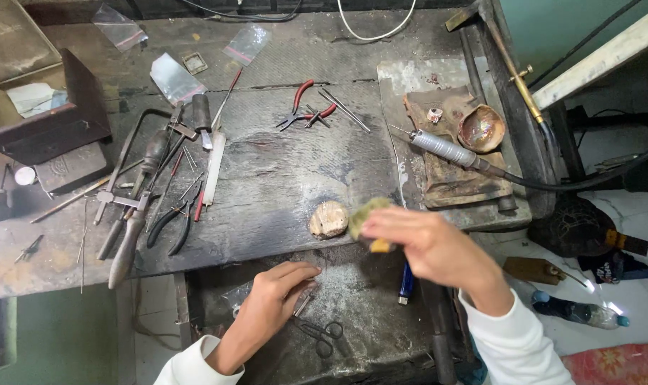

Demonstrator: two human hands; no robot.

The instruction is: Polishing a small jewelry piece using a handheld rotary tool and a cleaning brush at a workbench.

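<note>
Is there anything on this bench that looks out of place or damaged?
Nothing looks spilled or freshly broken. The wooden bench top is scorched and worn, and hand tools lie scattered at its left. The red-handled pliers lie open. The right hand holds a yellowish sponge-like piece, blurred.

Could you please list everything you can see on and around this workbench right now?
workbench: one, dark grey, fills the view
red-handled pliers: one, top centre
rotary handpiece: one, silver, on the right slab
shallow dish: one, coppery, right slab
round lump: one, tan, bench front edge
hand tools: several, dark, left
plastic bags: three, clear, top left
scissors: one, black, lower shelf
lighter: one, blue, lower shelf
bottle: one, clear, floor right
left hand: on a small metal piece, lower shelf
right hand: grip on a yellow-green pad
</note>
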